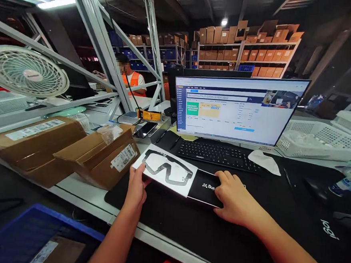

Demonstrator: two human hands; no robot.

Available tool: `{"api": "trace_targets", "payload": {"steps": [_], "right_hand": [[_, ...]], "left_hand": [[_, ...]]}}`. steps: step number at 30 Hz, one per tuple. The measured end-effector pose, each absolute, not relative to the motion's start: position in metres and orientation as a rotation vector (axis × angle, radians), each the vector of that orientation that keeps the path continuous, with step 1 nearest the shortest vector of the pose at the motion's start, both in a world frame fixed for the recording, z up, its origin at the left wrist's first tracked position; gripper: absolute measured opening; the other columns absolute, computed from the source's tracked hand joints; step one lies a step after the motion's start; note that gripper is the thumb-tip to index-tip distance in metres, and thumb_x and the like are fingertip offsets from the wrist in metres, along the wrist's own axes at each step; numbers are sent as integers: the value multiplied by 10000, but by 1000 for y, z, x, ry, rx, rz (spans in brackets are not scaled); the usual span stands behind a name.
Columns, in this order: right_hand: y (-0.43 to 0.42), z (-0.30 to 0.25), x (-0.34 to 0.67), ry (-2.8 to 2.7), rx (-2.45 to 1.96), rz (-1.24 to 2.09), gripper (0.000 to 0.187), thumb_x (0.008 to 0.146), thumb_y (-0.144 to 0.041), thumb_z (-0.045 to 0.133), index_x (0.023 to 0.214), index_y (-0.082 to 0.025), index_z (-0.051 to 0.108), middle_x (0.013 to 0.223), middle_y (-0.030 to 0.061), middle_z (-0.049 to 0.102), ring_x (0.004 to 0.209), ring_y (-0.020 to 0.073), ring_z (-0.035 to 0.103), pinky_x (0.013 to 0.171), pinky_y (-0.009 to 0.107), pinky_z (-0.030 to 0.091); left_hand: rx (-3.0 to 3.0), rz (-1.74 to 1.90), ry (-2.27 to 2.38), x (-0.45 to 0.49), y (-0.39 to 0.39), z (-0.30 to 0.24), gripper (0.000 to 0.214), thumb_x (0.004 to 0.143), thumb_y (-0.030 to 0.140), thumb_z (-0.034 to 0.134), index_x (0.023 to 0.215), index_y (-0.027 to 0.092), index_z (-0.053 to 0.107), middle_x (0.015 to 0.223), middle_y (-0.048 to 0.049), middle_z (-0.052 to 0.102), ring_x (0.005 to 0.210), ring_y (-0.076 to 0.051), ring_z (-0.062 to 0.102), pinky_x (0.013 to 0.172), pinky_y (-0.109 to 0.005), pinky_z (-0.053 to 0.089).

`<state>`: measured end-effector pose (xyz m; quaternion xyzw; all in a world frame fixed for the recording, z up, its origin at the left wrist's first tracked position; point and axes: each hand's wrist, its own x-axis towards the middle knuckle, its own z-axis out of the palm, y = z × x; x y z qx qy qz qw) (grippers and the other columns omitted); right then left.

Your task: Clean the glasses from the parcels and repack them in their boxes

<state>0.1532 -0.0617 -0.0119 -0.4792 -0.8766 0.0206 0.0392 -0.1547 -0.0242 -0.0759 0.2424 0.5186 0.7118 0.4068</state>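
Observation:
Between my two hands is a long flat box, tilted a little above the black desk mat (168,231). Its white sleeve (168,169) carries a picture of goggle-like eyewear, and a black inner box (203,185) sticks out of the sleeve's right end. My left hand (137,185) grips the sleeve's left end, thumb on top and fingers underneath. At the other end my right hand (233,197) is closed round the black inner box. The undersides of both parts are hidden.
Behind the box stand a keyboard (219,153) and a lit monitor (237,111). Brown cartons (101,158) sit at the left. A blue crate (43,222) is low in front. On the right are a mouse (317,189), a white basket (322,137) and a bottle (348,181).

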Motion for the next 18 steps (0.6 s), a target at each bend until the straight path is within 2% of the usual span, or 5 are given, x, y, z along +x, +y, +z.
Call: {"api": "trace_targets", "payload": {"steps": [5,8,10,14,18], "right_hand": [[-53,-24,165,-2512,-1412,352,325,701,-387,846,640,-189,596,1413,151,535,1328,373,466,1036,548,415],[-45,-18,199,-2371,-1380,557,326,776,-509,778,854,-220,649,1544,137,432,1486,374,297,1144,572,325],[-42,-22,229,-2157,-1390,583,396,854,-574,673,1082,-253,626,1590,132,374,1504,346,284,1180,563,290],[-55,-67,262,-1804,-1364,768,920,871,-689,575,1557,-236,162,1646,218,212,1504,337,300,1196,557,277],[-83,-114,240,-1836,-1312,1180,1408,718,-780,676,1560,-136,-250,1662,286,-20,1547,364,117,1223,563,181]], "left_hand": [[582,1723,1367,-154,-27,-85,299,825,444,650,1061,276,576,1047,12,632,835,-134,600,670,-250,539],[544,1660,1401,-153,-29,-91,309,810,455,670,1029,260,572,944,18,610,742,-126,578,632,-263,536],[532,1638,1416,-155,-30,-94,296,807,450,672,1010,265,562,922,27,602,737,-129,578,627,-265,535],[530,1617,1417,-156,-28,-96,263,816,442,663,994,280,557,948,38,605,758,-131,582,671,-291,551],[523,1614,1384,-149,-27,-97,260,815,429,667,1003,281,565,1007,26,616,828,-146,598,694,-311,563]]}}
